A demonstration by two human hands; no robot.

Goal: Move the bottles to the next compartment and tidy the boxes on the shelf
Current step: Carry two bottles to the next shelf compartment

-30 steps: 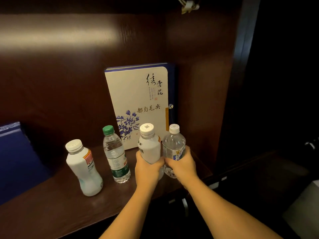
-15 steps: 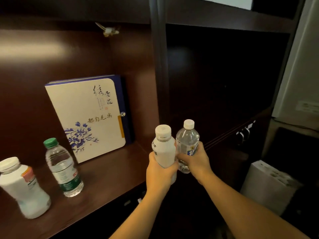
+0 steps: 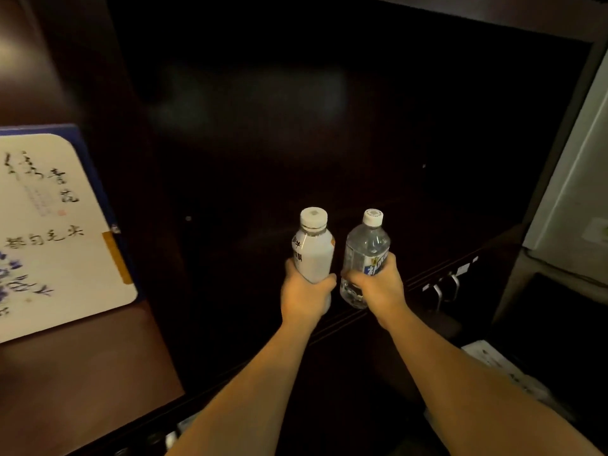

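Holding bottles (image 3: 312, 255) before dark compartment (image 3: 329, 143)

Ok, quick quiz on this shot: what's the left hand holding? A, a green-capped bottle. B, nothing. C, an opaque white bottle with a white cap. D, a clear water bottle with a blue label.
C: the left hand grips the opaque white bottle, while the right hand holds the clear water bottle beside it.

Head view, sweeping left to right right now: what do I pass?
White and blue box → left hand holding the white bottle → right hand holding the clear bottle → metal drawer handles.
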